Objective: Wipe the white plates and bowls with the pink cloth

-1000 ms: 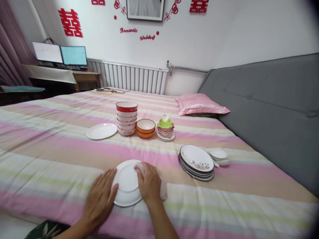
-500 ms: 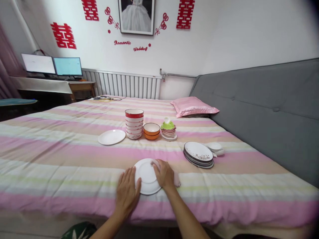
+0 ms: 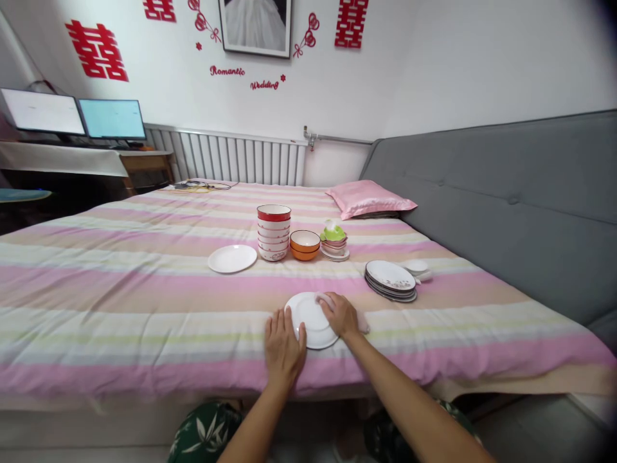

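Note:
A white plate [image 3: 311, 316] lies on the striped bedsheet [image 3: 144, 302] near the bed's front edge. My left hand [image 3: 283, 347] rests flat against the plate's left rim with its fingers spread. On the plate's right rim sits my right hand [image 3: 341, 314], pressing a pale pink cloth [image 3: 360, 319] that pokes out from under it on the right and by the fingers.
Further back stand a lone white plate [image 3: 232, 258], a stack of red-rimmed bowls [image 3: 274, 233], orange bowls [image 3: 304, 244], small pink dishes with a green one [image 3: 334, 241], patterned plates [image 3: 391, 280] and small white dishes [image 3: 417, 268]. A pink pillow [image 3: 367, 199] and grey headboard [image 3: 506, 199] lie right.
The view has pulled back from the bed, so everything looks smaller and the bed's front edge shows. Both hands stay on the plate, the right one still on the cloth.

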`<state>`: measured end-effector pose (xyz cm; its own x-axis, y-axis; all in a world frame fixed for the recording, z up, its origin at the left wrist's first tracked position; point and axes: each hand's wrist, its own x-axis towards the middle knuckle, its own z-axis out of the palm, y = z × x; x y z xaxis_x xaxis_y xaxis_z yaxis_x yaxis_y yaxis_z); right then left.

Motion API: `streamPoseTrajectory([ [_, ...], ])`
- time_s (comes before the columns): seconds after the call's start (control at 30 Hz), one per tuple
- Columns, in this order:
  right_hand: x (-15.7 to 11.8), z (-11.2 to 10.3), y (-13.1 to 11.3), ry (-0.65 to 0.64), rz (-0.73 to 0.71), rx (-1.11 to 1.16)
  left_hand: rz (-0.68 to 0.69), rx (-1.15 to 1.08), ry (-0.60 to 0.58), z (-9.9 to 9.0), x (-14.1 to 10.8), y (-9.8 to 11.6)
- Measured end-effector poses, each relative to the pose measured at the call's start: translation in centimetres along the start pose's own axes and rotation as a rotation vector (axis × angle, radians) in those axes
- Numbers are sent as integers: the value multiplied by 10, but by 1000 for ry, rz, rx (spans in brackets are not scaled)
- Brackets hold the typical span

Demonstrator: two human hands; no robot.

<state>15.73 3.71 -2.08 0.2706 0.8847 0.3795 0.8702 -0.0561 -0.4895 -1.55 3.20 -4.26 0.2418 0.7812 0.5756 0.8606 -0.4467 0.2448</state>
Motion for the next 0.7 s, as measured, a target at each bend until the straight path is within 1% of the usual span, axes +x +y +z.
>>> streamPoseTrajectory([
  [0.23, 1, 5, 1, -29, 3, -47, -14, -42, 2, -2, -1, -1],
  [0.5, 9, 7, 2, -90, -75, -69, -23, -57, -13, -4, -1, -4],
  [0.7, 12, 12, 9, -109, -109, -71, -36, -55, 10, -1, 0, -4],
])
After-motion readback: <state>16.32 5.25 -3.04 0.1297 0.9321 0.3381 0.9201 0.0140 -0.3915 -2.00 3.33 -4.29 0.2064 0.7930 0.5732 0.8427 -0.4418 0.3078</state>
